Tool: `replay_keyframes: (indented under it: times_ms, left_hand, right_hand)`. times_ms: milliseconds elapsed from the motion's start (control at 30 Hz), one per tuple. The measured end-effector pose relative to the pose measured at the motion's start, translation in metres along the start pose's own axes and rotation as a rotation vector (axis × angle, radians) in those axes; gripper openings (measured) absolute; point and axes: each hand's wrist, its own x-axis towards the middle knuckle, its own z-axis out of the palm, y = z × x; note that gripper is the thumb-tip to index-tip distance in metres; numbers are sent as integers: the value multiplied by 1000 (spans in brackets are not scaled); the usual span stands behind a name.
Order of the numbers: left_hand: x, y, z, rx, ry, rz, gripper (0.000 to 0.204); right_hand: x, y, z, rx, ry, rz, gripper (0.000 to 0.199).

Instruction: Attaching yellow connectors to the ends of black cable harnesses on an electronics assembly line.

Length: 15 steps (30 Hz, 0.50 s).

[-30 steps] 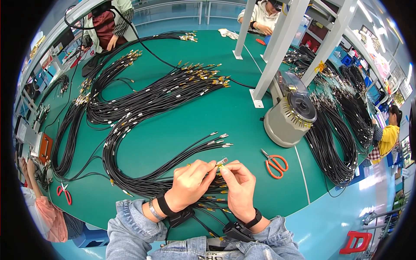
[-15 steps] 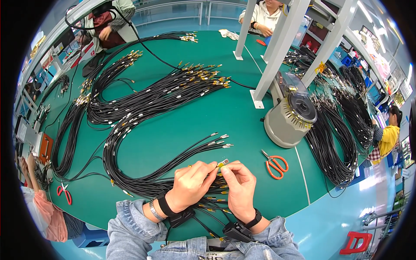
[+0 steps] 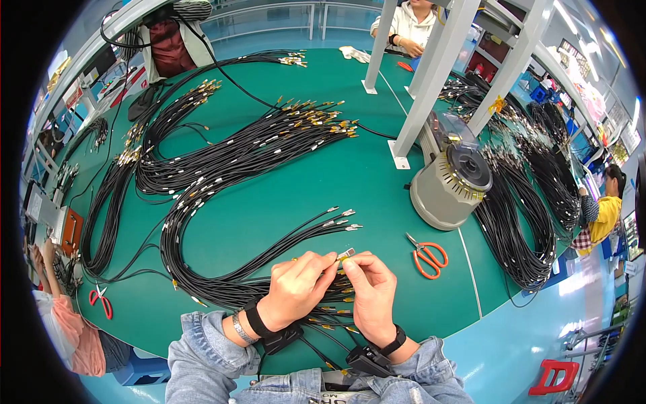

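My left hand (image 3: 298,288) pinches the end of a black cable, just behind its metal connector (image 3: 348,253). Close against it, my right hand (image 3: 372,291) has thumb and forefinger closed on a small piece of yellow tape (image 3: 343,258) at that connector. Most of the held cable is hidden by my fingers. Under and around my hands lie more cable ends with yellow bands. They belong to a curved bundle of black cables (image 3: 176,232), whose other silver-tipped ends (image 3: 346,221) point right, beyond my left hand.
Orange-handled scissors (image 3: 426,256) lie right of my hands, near a round grey tape dispenser (image 3: 441,188) and white metal posts (image 3: 431,87). More cable bundles (image 3: 249,145) spread over the green table (image 3: 377,182). Red-handled scissors (image 3: 101,303) lie left. Several people are around the table.
My hands stay almost still at the cable end. Across the table at upper left, the person in the dark red apron has shifted, and their hand has gone from view.
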Motion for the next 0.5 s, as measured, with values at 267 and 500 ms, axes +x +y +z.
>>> replay_keyframes:
  times_ms: [267, 500]
  left_hand:
    - [-1, 1, -1, 37, -15, 28, 21]
    - [-2, 0, -2, 75, -28, 71, 24]
  right_hand:
    - [0, 1, -1, 9, 3, 8, 4]
    - [0, 1, -1, -9, 9, 9, 4]
